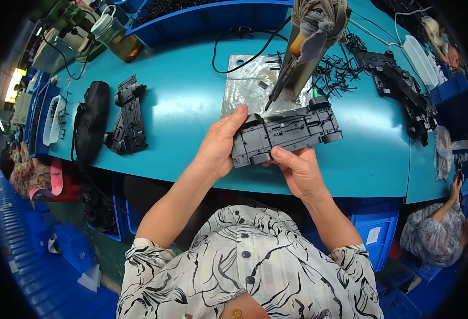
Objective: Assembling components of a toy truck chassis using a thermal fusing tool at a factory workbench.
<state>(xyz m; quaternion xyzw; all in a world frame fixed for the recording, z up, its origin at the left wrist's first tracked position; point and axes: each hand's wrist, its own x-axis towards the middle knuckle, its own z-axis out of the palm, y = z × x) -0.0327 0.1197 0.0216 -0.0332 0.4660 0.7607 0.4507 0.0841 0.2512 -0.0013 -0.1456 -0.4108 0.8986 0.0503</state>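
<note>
While metal plate lies just beyond, both half-closed hands clasp black plastic chassis by edges

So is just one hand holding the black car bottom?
No, the left hand holds the black car chassis at its left end, and the right hand holds its near edge.

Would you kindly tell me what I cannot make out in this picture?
Head view:
Far face of the held long black plastic chassis: turned away.
Most fingertips of the left hand: behind the chassis.
Upper end of the grey cloth bundle: cut off by the top edge.
Black pieces in the long blue plastic bin: too small.
</note>
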